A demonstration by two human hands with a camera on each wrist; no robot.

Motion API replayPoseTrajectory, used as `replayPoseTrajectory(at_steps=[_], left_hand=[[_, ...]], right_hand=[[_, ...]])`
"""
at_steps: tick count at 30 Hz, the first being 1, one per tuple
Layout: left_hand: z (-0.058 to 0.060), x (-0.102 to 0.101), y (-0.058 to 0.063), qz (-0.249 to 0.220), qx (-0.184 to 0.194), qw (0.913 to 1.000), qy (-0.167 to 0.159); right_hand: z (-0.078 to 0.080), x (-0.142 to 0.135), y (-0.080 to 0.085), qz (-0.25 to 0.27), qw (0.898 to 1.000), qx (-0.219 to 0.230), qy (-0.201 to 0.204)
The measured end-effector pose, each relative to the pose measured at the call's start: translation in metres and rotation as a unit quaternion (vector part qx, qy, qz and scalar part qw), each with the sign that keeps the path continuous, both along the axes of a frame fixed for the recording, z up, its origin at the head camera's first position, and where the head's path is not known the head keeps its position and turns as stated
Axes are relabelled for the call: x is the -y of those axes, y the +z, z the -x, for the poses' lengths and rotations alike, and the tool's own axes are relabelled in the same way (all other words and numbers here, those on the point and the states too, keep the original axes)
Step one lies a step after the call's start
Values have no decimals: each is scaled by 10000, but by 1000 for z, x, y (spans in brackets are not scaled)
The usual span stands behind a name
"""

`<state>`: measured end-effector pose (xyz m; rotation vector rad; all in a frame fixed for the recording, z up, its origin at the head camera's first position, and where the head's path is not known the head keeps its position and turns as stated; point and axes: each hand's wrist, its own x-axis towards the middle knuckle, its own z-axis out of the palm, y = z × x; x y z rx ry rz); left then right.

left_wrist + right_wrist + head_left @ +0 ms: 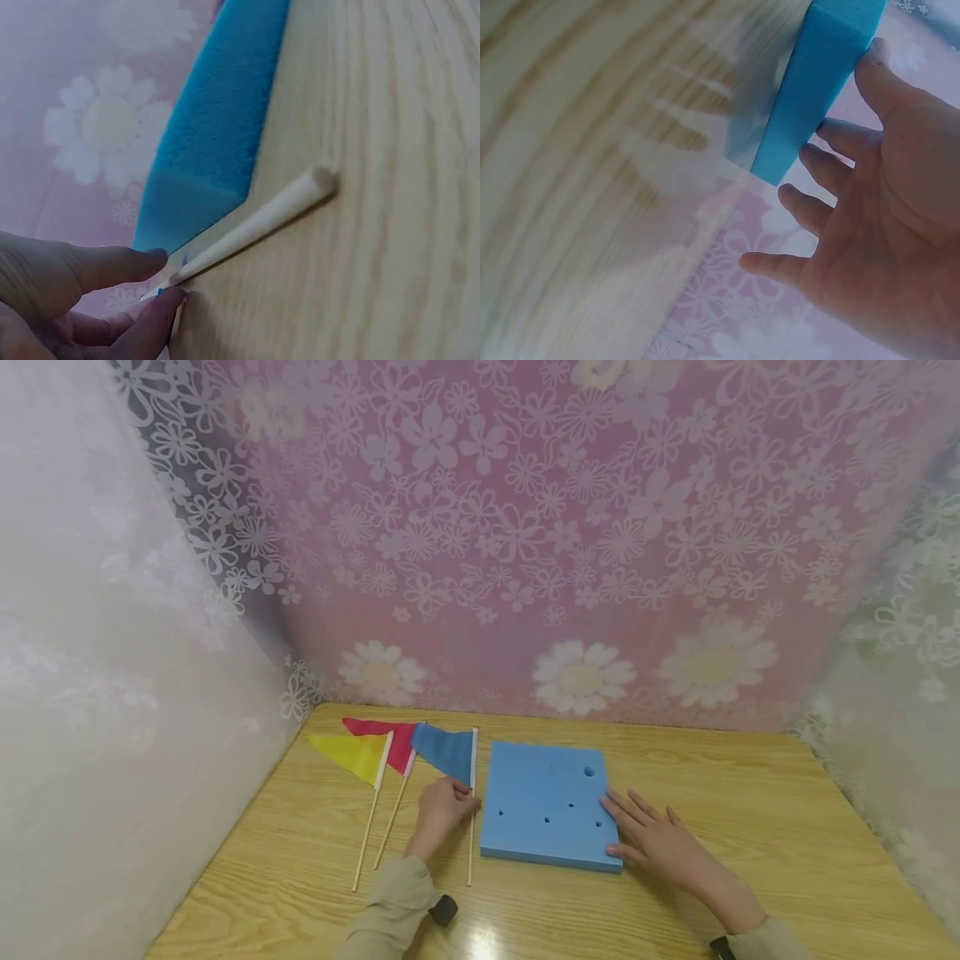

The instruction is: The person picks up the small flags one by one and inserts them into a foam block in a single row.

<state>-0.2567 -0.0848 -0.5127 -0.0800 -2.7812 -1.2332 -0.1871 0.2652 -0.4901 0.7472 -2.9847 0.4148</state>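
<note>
In the head view a blue pennant flag [447,753] on a thin wooden stick lies left of the board. My left hand [444,814] pinches its stick just below the cloth. From the left wrist, thumb and fingertips stand on either side of the wooden stick [255,221], whose bare end points away over the table. A blue foam board [536,785] with several small holes and one larger hole lies flat on the table. My right hand [660,843] rests with spread, fairly straight fingers on the board's right edge; the right wrist view shows fingertips along the board's side [810,105].
Left of my left hand lie a red pennant flag [397,745] and a yellow pennant flag [356,756], their sticks slanting toward me. The wooden table [750,793] backs onto a pink floral covering [480,635], with pale floral sheets at both sides.
</note>
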Motion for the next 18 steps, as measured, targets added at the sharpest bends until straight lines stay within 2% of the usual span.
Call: replayPoseTrajectory(at_steps=[10,18], left_hand=[[-2,-8,1,307,-423,9984,197],[2,2,-4,-194,-195,9990,349]], right_hand=[[2,-1,3,32,9999,142,-57],[2,-1,1,69,9997,225,-49]])
